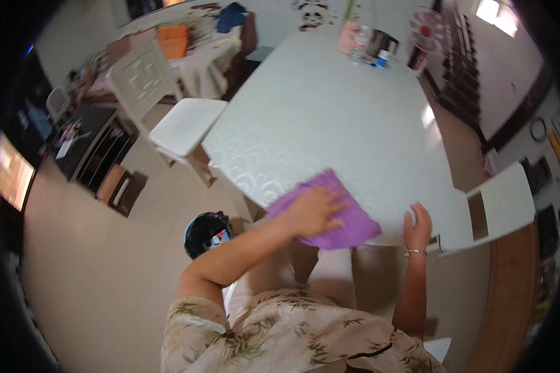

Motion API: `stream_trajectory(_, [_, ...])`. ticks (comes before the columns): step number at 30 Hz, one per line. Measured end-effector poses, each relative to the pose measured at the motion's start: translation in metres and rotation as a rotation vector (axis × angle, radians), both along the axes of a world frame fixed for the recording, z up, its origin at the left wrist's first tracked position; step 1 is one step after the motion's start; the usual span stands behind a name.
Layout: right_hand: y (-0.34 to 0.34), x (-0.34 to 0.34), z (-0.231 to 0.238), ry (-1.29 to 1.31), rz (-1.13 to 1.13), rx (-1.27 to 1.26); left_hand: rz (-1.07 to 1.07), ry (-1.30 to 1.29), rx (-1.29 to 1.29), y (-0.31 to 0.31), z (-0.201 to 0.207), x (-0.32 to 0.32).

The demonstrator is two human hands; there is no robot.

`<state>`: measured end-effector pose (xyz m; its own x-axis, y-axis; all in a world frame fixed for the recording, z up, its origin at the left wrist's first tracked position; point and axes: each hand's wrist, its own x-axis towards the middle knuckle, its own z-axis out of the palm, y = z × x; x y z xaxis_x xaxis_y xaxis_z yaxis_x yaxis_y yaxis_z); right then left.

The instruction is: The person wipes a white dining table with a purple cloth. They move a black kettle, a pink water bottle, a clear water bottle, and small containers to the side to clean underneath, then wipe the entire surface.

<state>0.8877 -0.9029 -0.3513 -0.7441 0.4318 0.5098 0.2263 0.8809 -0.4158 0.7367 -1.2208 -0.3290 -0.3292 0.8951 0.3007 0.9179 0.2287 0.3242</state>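
A purple cloth (348, 219) lies on the near edge of the white table (330, 118), part of it hanging over the edge. My left hand (317, 210) rests palm down on the cloth, fingers spread across it rather than wrapped round it. To the right, my right hand (418, 225), with a bracelet at its wrist, is by the table's near edge. Its fingers are slightly curved and apart, with nothing in them; whether it touches the table I cannot tell.
Bottles (359, 45) and a small blue-and-white container (383, 58) stand at the table's far end. White chairs flank it at left (186, 124) and right (504, 202). A bin lined with a black bag (206, 233) is on the floor left of my legs.
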Motion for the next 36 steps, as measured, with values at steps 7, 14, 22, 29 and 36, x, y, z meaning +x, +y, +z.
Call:
stream_trajectory(7, [0.001, 0.009, -0.001, 0.034, -0.005, 0.076, 0.008, -0.202, 0.127, -0.011, 0.018, -0.077])
stream_trajectory(14, [-0.047, -0.01, 0.02, -0.06, 0.184, 0.175, 0.477, -0.072, 0.324, -0.12, -0.008, -0.125])
stream_trajectory(22, [-0.21, -0.124, 0.055, -0.74, 0.722, 0.156, 0.581, 0.012, 0.354, -0.132, -0.009, -0.113])
stream_trajectory(29, [-0.119, -0.187, 0.06, -0.821, 0.199, 0.036, 0.607, -0.057, 0.371, -0.126, -0.005, -0.113])
stream_trajectory(36, [-0.235, -0.113, 0.046, -0.695, 0.536, 0.077, 0.592, 0.015, 0.253, -0.125, -0.02, -0.121])
